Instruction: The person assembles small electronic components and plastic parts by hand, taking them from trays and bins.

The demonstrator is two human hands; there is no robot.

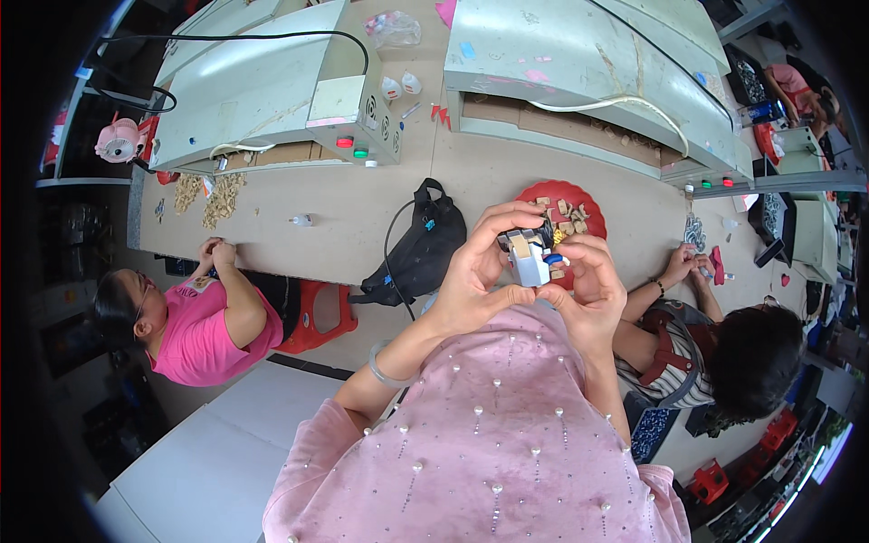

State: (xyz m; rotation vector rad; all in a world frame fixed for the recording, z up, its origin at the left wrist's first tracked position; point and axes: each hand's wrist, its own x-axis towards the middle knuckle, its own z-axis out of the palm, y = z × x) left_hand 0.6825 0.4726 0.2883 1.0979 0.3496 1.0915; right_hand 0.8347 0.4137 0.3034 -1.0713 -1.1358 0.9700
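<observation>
Above the near edge of the table, my left hand (478,276) and my right hand (587,288) hold one small multicoloured piece (529,263) between them. It has a pale grey block-like body, a black top, a tan patch and bits of yellow and blue. Its exact kind I cannot make out. My left fingers and thumb grip its left side and base. The right thumb and fingers close on the side with the blue and yellow parts. Just behind the hands lies a red plate (597,217) with several small beige pieces (568,214), partly hidden by my fingers.
A black bag (425,240) lies left of my hands. Two pale metal machines (244,81) (579,68) stand along the far side. A small bottle (301,220) and beige piles (224,199) are at left. A person in pink (217,317) sits left, another (688,353) right.
</observation>
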